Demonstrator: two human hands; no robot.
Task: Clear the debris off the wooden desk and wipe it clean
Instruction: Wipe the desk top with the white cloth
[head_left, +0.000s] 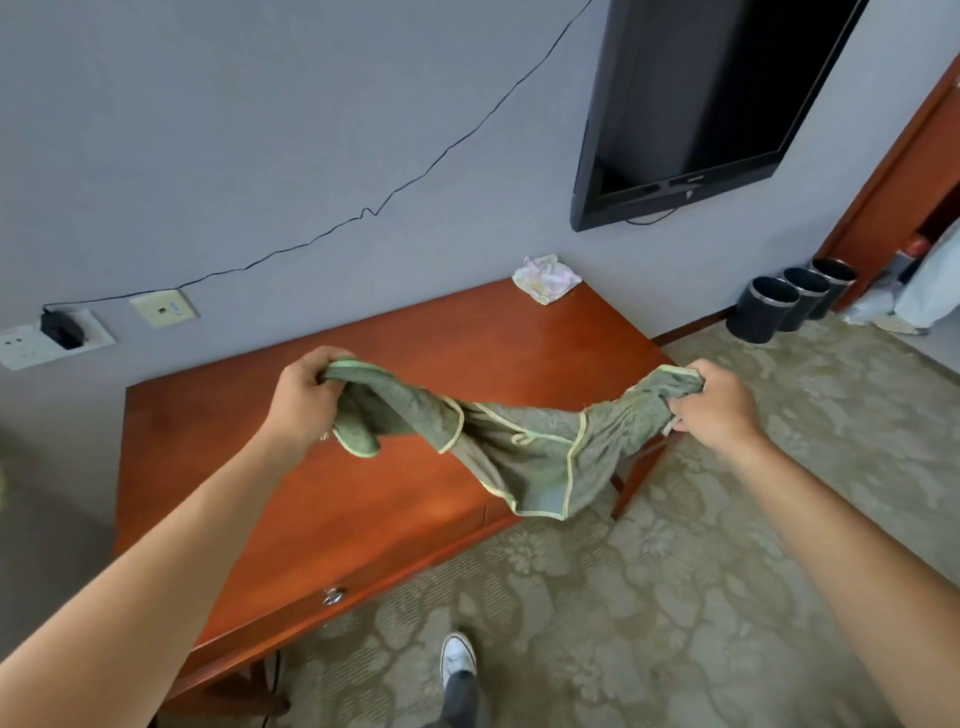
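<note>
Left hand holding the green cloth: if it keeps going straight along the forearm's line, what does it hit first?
Probably nothing on the desk: the left hand passes over bare top and likely meets the grey wall first. The crumpled tissue sits well right of that line. Depth is uncertain.

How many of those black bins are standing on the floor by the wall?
3, in a row along the wall right of the desk: nearest bin, middle bin, farthest bin beside the door frame. The nearer bins partly overlap the farther ones; more could be hidden.
</note>
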